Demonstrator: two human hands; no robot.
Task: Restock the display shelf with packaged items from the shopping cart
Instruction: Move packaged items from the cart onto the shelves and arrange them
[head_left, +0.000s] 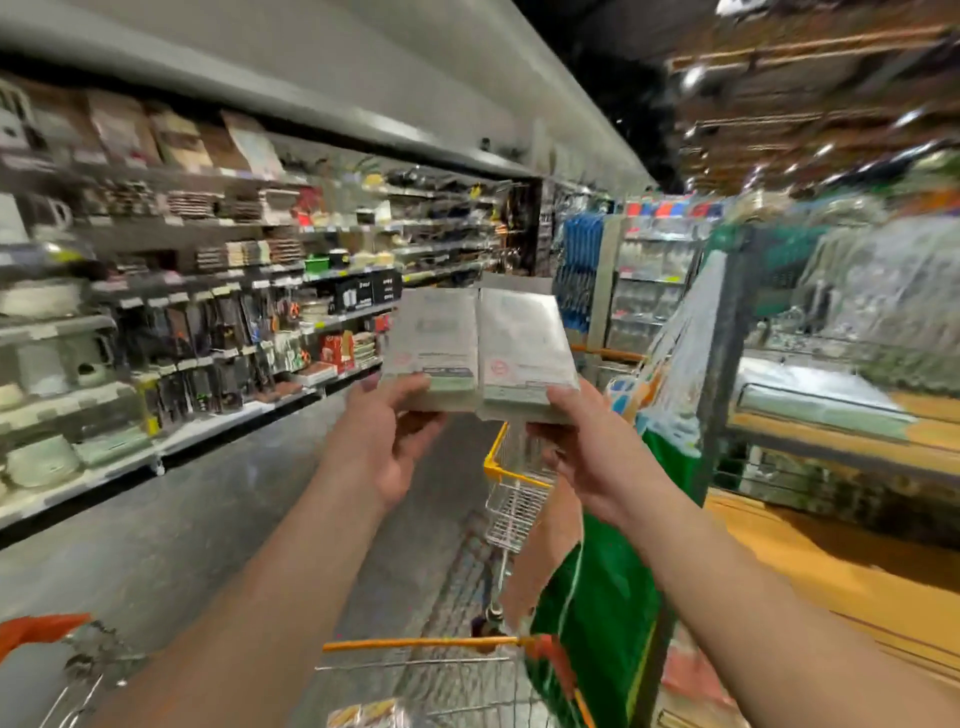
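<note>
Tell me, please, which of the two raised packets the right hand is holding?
The right hand holds the right packet, nearer the green bag; the left packet is in the left hand.

packets (478, 353): print and round red stamps, blurred, unreadable
shelf tags (176, 297): too blurred to read

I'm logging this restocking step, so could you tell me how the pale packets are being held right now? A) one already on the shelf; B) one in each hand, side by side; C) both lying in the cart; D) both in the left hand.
B: the left hand grips the left packet and the right hand grips the right packet, their edges meeting.
</note>
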